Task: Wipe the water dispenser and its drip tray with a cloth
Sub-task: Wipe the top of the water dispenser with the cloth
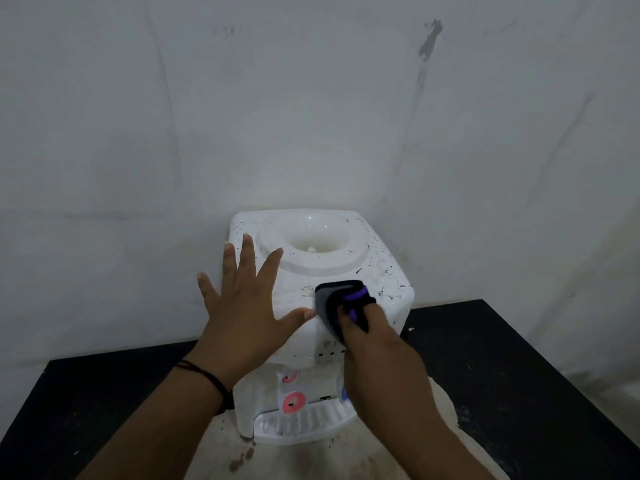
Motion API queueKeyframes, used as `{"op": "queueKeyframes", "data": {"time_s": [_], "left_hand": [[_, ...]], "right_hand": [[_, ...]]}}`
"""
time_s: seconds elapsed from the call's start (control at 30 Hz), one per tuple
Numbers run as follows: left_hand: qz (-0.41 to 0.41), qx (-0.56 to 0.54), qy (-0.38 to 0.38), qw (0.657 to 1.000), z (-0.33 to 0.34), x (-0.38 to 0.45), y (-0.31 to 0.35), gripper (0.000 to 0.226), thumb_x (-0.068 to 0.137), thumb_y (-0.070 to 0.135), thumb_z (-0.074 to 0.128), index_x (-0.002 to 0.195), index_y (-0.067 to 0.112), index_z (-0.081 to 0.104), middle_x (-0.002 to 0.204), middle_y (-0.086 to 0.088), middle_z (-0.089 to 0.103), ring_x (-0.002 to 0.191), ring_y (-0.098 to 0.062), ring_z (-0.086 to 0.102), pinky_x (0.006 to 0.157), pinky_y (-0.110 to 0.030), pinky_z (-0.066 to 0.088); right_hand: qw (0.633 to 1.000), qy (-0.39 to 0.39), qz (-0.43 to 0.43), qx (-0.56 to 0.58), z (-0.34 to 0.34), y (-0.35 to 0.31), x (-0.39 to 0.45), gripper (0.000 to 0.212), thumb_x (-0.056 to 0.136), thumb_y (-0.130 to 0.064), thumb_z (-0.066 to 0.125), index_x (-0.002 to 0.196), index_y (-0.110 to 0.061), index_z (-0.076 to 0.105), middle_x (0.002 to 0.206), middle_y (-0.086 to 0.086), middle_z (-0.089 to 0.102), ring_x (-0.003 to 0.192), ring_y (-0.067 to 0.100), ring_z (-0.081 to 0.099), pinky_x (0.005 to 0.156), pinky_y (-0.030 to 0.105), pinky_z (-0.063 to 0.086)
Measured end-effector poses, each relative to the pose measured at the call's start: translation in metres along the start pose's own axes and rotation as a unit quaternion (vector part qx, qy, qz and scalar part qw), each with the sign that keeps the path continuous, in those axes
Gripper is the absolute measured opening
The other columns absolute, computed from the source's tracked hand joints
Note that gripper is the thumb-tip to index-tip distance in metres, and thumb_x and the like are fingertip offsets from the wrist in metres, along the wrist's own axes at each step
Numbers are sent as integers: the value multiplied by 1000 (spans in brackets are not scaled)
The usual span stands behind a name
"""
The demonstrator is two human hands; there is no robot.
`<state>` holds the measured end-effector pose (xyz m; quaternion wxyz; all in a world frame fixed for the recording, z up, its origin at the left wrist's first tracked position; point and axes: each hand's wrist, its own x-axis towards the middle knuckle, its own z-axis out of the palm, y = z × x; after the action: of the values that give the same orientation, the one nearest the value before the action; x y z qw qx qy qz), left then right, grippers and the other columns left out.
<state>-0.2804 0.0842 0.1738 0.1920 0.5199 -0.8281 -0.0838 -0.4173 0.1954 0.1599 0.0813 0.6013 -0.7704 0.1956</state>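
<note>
Setting: a bare, scuffed white wall [311, 98] behind a black worktop [519, 358], with a pale, stained mat [329, 459] spread under the appliance.

Head view, items in order:

- Water dispenser [381, 251]: white, standing on the mat against the wall, its top and corners flecked with dark marks. No bottle fitted; the round well [313, 242] in the top is open and looks empty apart from a small peg at its centre.
- Taps: a pink tap [293, 402] and a blue tap [345, 394] on the front face, the blue one partly hidden by the right forearm.
- Drip tray [304, 424]: white, slotted, at the foot of the front, directly below the taps and nearer the person than the top. Whether it holds water cannot be told.
- Left hand [239, 313]: fingers straight and spread, flat on the dispenser's top left corner, holding nothing; likely steadying the unit.
- Right hand [367, 334]: fingers curled round a dark cloth [341, 303] with purple trim, pressing it on the front top edge.

Key relation: speckled surface lies beyond and right of the cloth; the right hand is nearer it. The drip tray appears not yet wiped.
</note>
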Motion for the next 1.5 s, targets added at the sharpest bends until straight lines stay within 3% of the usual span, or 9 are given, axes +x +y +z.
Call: {"op": "queueKeyframes", "data": {"time_s": [0.13, 0.27, 0.33, 0.57, 0.73, 0.93, 1.1, 1.3, 1.5], "left_hand": [[-2, -6, -7, 1000, -1, 0, 1, 96, 75, 74, 45, 148, 36, -4, 154, -1, -29, 141, -23, -28, 111, -58, -12], [-1, 3, -3, 1000, -2, 1, 1, 96, 74, 75, 46, 148, 35, -3, 154, -1, -28, 141, -24, -27, 111, -59, -10], [-4, 1, -8, 1000, -2, 2, 1, 97, 74, 75, 46, 148, 36, -3, 154, -1, -28, 141, -24, -27, 111, -59, -10], [-1, 12, -13, 1000, -2, 3, 2, 95, 75, 74, 46, 147, 35, -2, 155, -2, -26, 142, -25, -25, 110, -60, -8], [-1, 11, -15, 1000, -2, 3, 2, 95, 76, 74, 46, 147, 36, -3, 155, -2, -25, 142, -24, -25, 110, -59, -9], [-1, 14, -13, 1000, 0, -1, 3, 93, 77, 74, 42, 147, 35, -4, 155, -2, -25, 141, -23, -26, 111, -59, -10], [-6, 10, -17, 1000, 2, -1, 3, 93, 76, 74, 41, 147, 36, -5, 155, -2, -27, 141, -23, -27, 110, -59, -10], [-2, 14, -13, 1000, 1, -2, 3, 92, 77, 73, 40, 148, 35, -4, 155, -3, -25, 141, -24, -25, 111, -60, -9], [-1, 21, -15, 1000, -1, -2, 2, 92, 78, 74, 39, 148, 35, -6, 155, -3, -26, 141, -24, -26, 111, -60, -9]], "right_hand": [[997, -3, 74, -22, -17, 12, 13, 51, 92, -11, 41, 141, -22, 33, 136, 5, 33, 91, 18, 57, 74, 24, 46], [999, -34, -3, 0, -16, 0, 8, 51, 91, -10, 42, 138, -26, 36, 135, 2, 33, 92, 16, 57, 76, 23, 46], [999, -33, 36, -21, -21, 10, 17, 51, 91, -11, 40, 140, -28, 34, 136, 2, 32, 96, 16, 55, 76, 23, 44], [996, -81, 16, -38, -25, 1, 23, 50, 88, -9, 41, 135, -27, 38, 131, 3, 34, 77, 15, 44, 59, 19, 32], [994, -77, 35, -63, -33, 1, 37, 46, 89, -9, 43, 133, -23, 41, 134, 6, 34, 86, 16, 53, 66, 21, 33], [993, -81, 49, -68, -37, -3, 45, 40, 88, -9, 42, 125, -22, 49, 125, 5, 37, 65, 12, 33, 63, 23, 30], [992, -113, 3, -49, -30, -19, 45, 41, 86, -7, 46, 125, -19, 50, 127, 6, 37, 71, 13, 38, 64, 23, 34], [993, -89, 44, -70, -35, -12, 54, 29, 87, -7, 44, 113, -15, 54, 128, 7, 38, 58, 10, 32, 62, 24, 33], [994, -72, 53, -61, -34, -9, 56, 40, 90, -9, 42, 129, -18, 46, 129, 8, 36, 65, 12, 35, 60, 20, 32]]}}
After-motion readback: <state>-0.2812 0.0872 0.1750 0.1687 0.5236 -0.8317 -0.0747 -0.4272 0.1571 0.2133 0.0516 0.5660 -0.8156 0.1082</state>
